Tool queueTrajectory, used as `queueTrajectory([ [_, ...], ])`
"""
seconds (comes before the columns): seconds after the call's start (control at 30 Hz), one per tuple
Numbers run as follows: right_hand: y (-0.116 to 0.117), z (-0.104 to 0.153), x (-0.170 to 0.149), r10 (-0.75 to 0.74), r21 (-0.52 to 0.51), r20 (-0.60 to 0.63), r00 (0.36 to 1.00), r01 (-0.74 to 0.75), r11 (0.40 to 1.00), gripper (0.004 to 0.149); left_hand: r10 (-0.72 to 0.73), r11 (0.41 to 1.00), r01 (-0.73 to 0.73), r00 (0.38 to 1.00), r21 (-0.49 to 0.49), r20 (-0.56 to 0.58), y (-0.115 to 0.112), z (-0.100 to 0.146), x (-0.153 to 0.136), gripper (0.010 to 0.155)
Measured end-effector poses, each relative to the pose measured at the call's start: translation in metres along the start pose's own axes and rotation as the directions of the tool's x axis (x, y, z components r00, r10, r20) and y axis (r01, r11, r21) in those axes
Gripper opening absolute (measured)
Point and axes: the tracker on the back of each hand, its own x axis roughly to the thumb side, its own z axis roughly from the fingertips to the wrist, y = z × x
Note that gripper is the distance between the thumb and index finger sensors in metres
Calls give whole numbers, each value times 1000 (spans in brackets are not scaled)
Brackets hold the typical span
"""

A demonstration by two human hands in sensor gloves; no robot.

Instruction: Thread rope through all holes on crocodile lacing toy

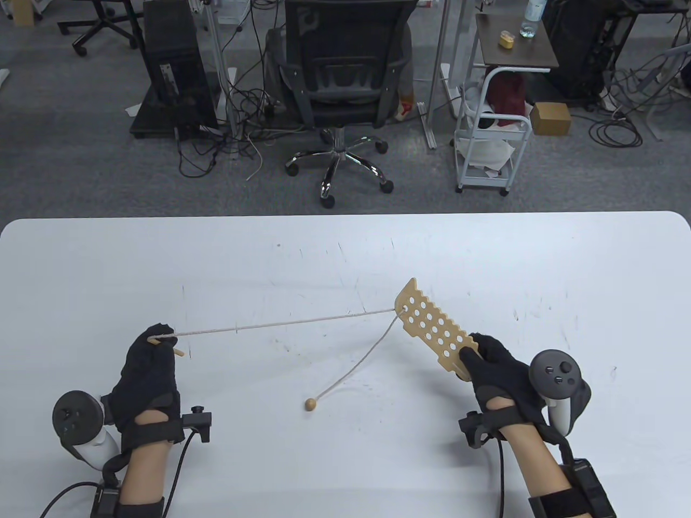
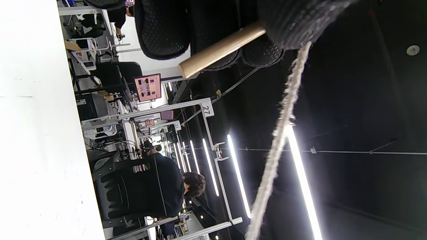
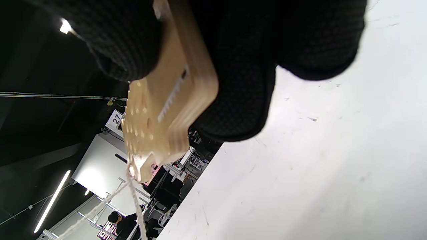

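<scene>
The wooden crocodile lacing toy (image 1: pixel 432 322) is a flat tan board with several holes, held up off the table. My right hand (image 1: pixel 494 364) grips its near end; the board also shows in the right wrist view (image 3: pixel 160 113). A pale rope (image 1: pixel 286 324) runs taut from a hole at the toy's far end to my left hand (image 1: pixel 154 350), which pinches the wooden needle (image 1: pixel 178 352) at the rope's tip; the needle also shows in the left wrist view (image 2: pixel 220 50). The rope's other end hangs down to a wooden bead (image 1: pixel 310 404) on the table.
The white table (image 1: pixel 345 259) spans the whole near view. Beyond its far edge stand an office chair (image 1: pixel 340 81) and a white cart (image 1: pixel 491 135) on the floor.
</scene>
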Motion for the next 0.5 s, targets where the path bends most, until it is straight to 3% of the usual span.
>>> queueTrajectory([
  [0.5,-9,-6,-12,-4,-43,-63,998,1,999,47,33,998,-33,999,47,1,11,-1,2,47],
])
